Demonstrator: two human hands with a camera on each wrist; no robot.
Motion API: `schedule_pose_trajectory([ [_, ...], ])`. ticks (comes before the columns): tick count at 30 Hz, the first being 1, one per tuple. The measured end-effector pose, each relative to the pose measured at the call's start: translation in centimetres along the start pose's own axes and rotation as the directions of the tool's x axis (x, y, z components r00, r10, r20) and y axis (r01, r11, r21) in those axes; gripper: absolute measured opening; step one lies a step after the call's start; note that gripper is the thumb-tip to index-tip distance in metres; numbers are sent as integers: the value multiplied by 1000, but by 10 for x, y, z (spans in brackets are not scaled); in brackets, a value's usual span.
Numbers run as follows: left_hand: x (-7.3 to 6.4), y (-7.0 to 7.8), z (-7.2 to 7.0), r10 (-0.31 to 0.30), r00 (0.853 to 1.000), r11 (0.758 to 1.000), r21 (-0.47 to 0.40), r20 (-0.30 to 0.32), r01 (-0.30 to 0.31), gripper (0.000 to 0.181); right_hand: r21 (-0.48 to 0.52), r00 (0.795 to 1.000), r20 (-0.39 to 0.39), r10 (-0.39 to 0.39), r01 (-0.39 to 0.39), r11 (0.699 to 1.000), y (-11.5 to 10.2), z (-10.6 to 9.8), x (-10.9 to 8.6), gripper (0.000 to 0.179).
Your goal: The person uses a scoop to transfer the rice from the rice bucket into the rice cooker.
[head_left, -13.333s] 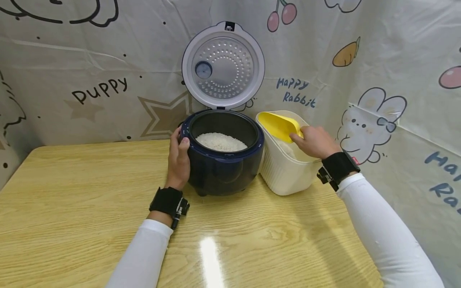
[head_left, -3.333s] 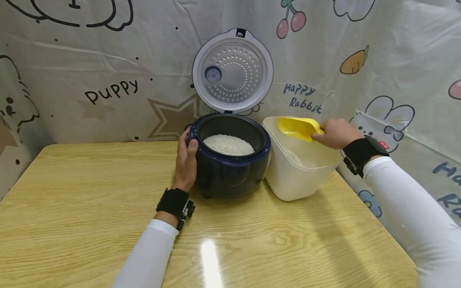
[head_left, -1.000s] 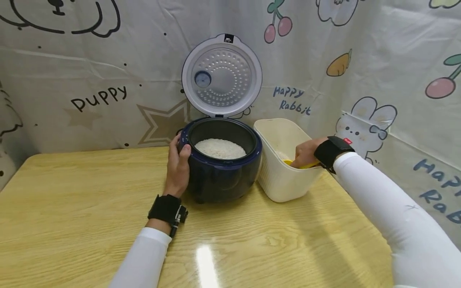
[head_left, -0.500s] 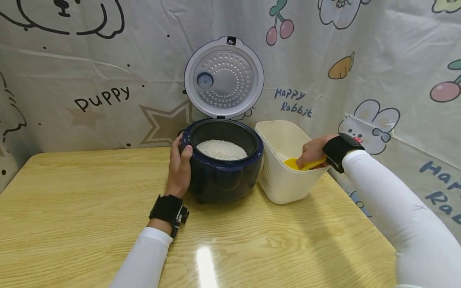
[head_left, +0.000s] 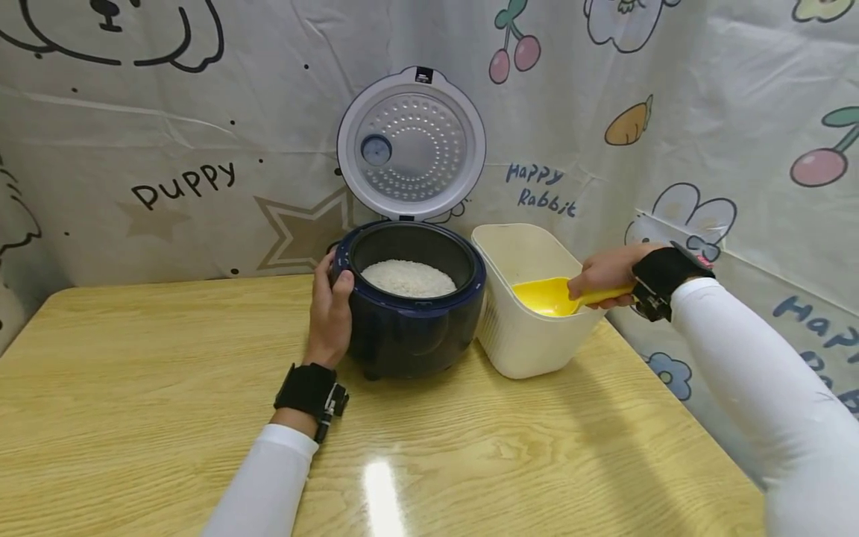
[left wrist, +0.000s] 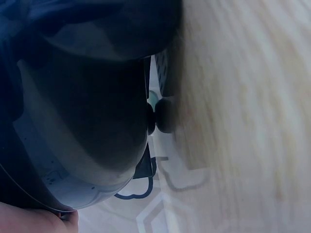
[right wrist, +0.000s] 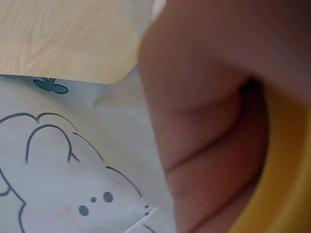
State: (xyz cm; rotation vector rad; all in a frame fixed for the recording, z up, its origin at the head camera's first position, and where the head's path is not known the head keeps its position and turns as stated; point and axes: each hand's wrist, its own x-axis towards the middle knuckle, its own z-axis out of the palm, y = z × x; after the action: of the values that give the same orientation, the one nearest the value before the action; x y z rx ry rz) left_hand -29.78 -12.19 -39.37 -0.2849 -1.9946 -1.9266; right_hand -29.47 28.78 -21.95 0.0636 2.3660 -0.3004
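Observation:
A dark blue rice cooker (head_left: 416, 339) stands on the table, lid (head_left: 426, 142) raised, with white rice (head_left: 408, 278) in its pot. My left hand (head_left: 330, 313) holds the cooker's left side near the rim, thumb toward the front. In the left wrist view the cooker's dark body (left wrist: 92, 111) fills the left half. To its right is a cream ribbed bin (head_left: 530, 347). My right hand (head_left: 604, 274) grips the handle of a yellow scoop (head_left: 543, 296), whose bowl sits at the bin's mouth. In the right wrist view, curled fingers (right wrist: 204, 160) wrap the yellow handle (right wrist: 284, 160).
The wooden table (head_left: 168, 403) extends to the left and in front of the cooker. Close behind hangs a white printed curtain (head_left: 288, 112), which also runs down the right side. The table's right edge lies just past the bin.
My right hand has drawn the scoop up from deep inside the bin and moved slightly right, so its bowl shows again. My left hand stays on the rice cooker.

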Motion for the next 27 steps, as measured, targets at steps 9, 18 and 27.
schedule_pose_trajectory([
  [9, 0, 0, -1, 1, 1000, 1000, 0, -8, -1, 74, 135, 1000, -23, -2, 5, 991, 16, -3, -5, 38],
  [18, -2, 1, 0, -8, 1000, 1000, -1, -3, 8, 74, 172, 999, -41, -9, 16, 985, 31, -1, -6, 38],
  [27, -1, 2, 1, -9, 1000, 1000, 4, 1, 9, 74, 189, 998, -61, -30, 41, 981, 39, -3, -10, 39],
])
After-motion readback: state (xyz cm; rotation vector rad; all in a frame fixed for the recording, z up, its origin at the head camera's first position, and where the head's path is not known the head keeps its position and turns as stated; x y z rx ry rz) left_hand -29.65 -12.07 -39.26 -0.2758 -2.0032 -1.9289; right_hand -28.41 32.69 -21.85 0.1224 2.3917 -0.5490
